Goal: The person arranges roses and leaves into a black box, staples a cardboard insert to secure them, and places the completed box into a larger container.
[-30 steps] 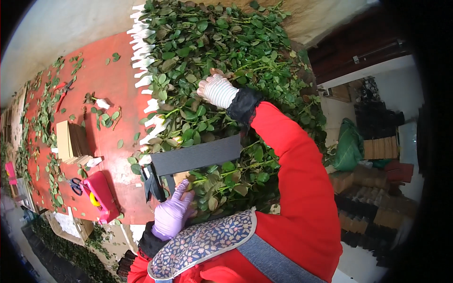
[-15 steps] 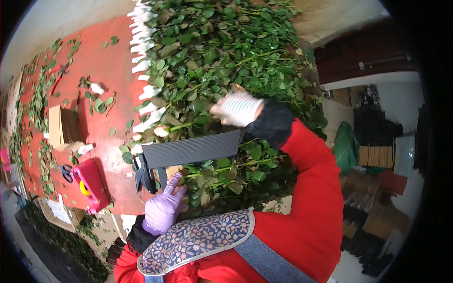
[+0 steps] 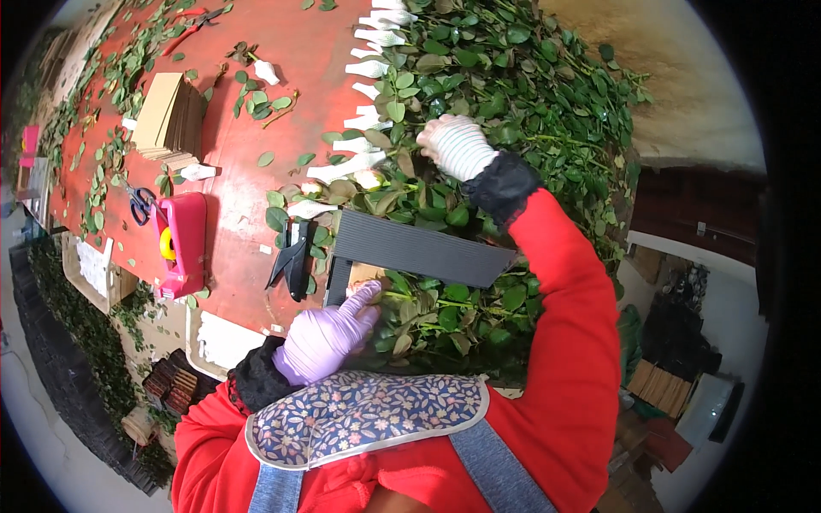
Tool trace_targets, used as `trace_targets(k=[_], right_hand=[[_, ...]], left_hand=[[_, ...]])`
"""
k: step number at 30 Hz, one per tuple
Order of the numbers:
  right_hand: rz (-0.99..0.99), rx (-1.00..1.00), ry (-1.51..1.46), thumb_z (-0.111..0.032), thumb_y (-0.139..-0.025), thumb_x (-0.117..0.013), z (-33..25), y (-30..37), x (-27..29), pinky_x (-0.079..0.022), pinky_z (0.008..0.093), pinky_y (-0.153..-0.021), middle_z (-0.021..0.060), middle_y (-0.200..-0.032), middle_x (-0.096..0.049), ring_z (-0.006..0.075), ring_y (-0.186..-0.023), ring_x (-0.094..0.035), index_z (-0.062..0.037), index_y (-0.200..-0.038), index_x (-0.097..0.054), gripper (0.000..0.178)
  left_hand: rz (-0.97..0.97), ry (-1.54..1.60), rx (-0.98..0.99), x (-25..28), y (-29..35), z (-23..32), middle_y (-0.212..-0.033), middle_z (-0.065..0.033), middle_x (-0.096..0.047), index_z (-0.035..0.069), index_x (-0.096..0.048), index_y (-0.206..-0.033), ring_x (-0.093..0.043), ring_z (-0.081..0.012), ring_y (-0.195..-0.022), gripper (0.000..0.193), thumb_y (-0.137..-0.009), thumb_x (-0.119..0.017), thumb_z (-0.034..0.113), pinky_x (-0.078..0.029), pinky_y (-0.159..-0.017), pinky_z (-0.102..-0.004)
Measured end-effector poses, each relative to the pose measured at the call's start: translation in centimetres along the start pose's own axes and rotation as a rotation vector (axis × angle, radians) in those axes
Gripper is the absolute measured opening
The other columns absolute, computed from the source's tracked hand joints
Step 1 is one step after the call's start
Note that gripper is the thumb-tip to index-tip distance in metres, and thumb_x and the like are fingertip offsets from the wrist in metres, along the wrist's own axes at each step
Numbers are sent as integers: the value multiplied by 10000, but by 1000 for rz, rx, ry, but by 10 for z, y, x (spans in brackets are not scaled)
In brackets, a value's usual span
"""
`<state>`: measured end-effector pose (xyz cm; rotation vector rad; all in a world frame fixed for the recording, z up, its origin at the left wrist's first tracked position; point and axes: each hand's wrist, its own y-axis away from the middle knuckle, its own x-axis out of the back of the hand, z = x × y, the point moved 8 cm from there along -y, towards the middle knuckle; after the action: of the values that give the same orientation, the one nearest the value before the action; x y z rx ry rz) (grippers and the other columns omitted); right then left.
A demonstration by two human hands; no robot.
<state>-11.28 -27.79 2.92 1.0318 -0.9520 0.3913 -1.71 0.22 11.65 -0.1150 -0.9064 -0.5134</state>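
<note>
My left hand [image 3: 329, 338], in a lilac glove, is at the near left end of a black ribbed board [image 3: 419, 248]. Its fingers are closed around the head end of a rose, beside a scrap of brown cardboard [image 3: 366, 272]; the fingertips partly hide the bloom. Leafy stems [image 3: 453, 303] run rightward below the board. Beyond the board, my right hand [image 3: 457, 145], in a white striped glove, is over a thick bed of rose stems [image 3: 505, 94]. Its fingers are curled, and what they hold, if anything, is hidden. White-sleeved rose heads [image 3: 368, 120] line the bed's left edge.
On the red table [image 3: 248, 197] lie a black stapler [image 3: 293, 261], a pink tape dispenser [image 3: 184, 244], scissors [image 3: 139, 203], a cardboard stack [image 3: 171, 120], red-handled pliers [image 3: 190, 30] and loose leaves. A white-lined crate [image 3: 224, 346] is at the near edge.
The view has swung, shifting the table scene rightward and upward. My right hand has moved farther from the black board, over the stems. My left hand remains at the board's near left end.
</note>
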Motion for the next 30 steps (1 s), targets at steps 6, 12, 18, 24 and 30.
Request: trace_targets(k=[6,12,18,24,30], right_hand=[[817,-244,-37,-95,-833,-588,65,119,111,-528,388,-642,90,-858,-661,273,-769,-642,-113,-1113,-598,280],[1204,-13,-304,79,-732,-616,56,218,169,-550,327,-760,131,-997,-670,250,-893,-669,-94,-1282,-555,580],[543,-600,-605,-316,-987,-503,169,164,-15,-425,326,-558,33,-731,-582,166,-619,-532,-54,-790,-583,337],[742,-425,-452,-124,-892,-579,144,181,19,-438,404,-617,114,-779,-583,300,-679,-541,-53,-870,-551,79],[892,-144,-19,-37,-722,-645,47,212,98,-481,416,-727,110,-869,-619,313,-830,-606,-75,-1081,-582,366]], left_hand=[[26,-4,1,2,-1,0,-1352,-81,-558,106,-591,-1177,-629,-215,-562,300,-880,-600,147,-470,-437,-364],[-42,7,17,-6,-1,-6,-1202,-88,-615,76,-573,-1244,-649,-207,-624,363,-886,-601,134,-514,-520,-351],[-29,-26,-33,-5,-6,-2,-1425,-117,-492,74,-598,-1171,-659,-222,-647,381,-797,-650,132,-515,-527,-351],[27,10,-43,-9,-6,-8,-1446,-142,-463,79,-598,-1187,-660,-229,-642,398,-798,-652,146,-510,-514,-353],[-61,-29,21,-15,-10,-17,-1516,-128,-382,47,-347,-1456,-661,-286,-729,790,-751,-691,144,-538,-623,-364]])
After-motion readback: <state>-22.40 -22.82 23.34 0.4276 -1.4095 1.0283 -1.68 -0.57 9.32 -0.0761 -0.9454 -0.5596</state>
